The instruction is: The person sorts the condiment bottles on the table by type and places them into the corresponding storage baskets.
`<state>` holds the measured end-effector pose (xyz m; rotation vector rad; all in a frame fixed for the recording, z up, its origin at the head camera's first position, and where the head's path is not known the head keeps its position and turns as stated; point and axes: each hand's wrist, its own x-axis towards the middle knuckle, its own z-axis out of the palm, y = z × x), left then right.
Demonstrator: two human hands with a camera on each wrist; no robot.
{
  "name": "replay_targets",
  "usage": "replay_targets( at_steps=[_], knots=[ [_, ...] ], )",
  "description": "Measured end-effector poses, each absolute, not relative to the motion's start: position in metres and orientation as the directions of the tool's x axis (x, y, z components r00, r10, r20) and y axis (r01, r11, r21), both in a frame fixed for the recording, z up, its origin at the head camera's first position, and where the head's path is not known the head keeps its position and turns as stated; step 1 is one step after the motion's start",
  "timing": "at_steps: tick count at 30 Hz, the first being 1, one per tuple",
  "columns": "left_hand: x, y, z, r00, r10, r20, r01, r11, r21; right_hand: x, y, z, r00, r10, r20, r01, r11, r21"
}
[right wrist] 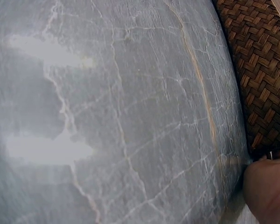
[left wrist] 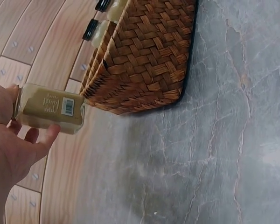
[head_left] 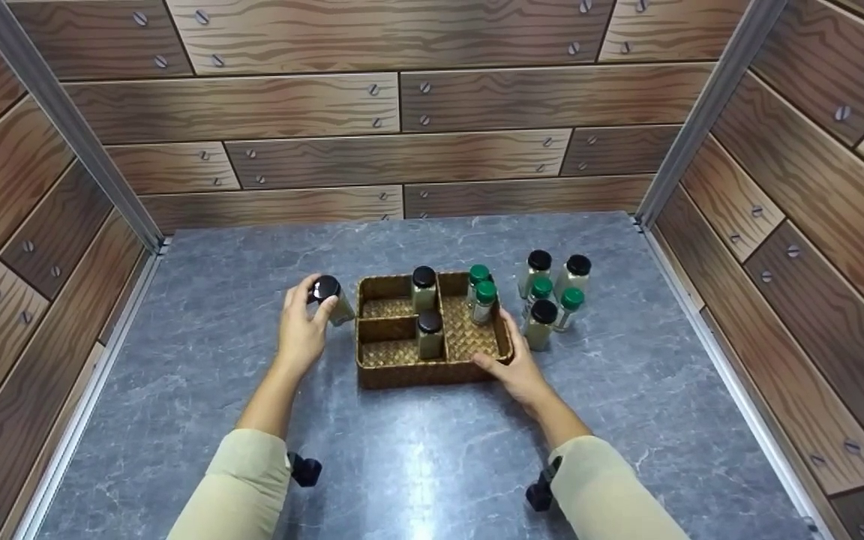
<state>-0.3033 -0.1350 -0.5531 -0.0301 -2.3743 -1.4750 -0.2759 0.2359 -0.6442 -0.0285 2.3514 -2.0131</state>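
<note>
My left hand [head_left: 302, 330] grips a black-capped spice jar [head_left: 338, 306] just left of the woven basket [head_left: 402, 377]. In the left wrist view that jar [left wrist: 51, 108] is square-sided glass with greenish-beige powder and a small barcode label. My right hand [head_left: 518, 373] holds the basket's front right corner, thumb over the rim and fingers along the right side. The basket has three compartments. One black-capped jar [head_left: 424, 289] stands in the back left compartment, another black-capped jar [head_left: 430, 336] in the front left one. Two green-capped jars [head_left: 484, 302] stand in the right compartment.
Right of the basket stands a group of several jars [head_left: 541, 324] with black or green caps, close to my right hand. Wood-patterned panels [head_left: 312, 109] wall the back and sides of the grey marbled tabletop [head_left: 417, 450].
</note>
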Motion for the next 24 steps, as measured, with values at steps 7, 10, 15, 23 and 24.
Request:
replay_targets(
  at_steps=[7, 10, 15, 23, 24],
  knots=[
    [-0.294, -0.132, -0.546, -0.935, -0.138, 0.328, 0.234, 0.456, 0.859, -0.276, 0.236, -0.646, -0.999, -0.038, -0.029, 0.023, 0.167, -0.986],
    [-0.291, -0.13, -0.542, -0.937, -0.124, 0.327, 0.238, 0.461, 0.855, -0.277, 0.236, -0.646, -0.999, -0.043, -0.03, 0.023, 0.157, -0.987],
    [-0.285, -0.125, -0.533, -0.955, -0.097, 0.281, 0.208, 0.459, 0.864, -0.277, 0.236, -0.646, -0.998, -0.056, -0.034, 0.026, 0.144, -0.989],
    [-0.278, -0.114, -0.53, -0.969, -0.045, 0.244, 0.199, 0.444, 0.873, -0.277, 0.237, -0.645, -0.998, -0.042, -0.052, 0.044, 0.163, -0.986],
    [-0.278, -0.113, -0.53, -0.97, -0.042, 0.24, 0.197, 0.442, 0.875, -0.277, 0.237, -0.645, -0.998, -0.045, -0.045, 0.037, 0.162, -0.986]
  ],
)
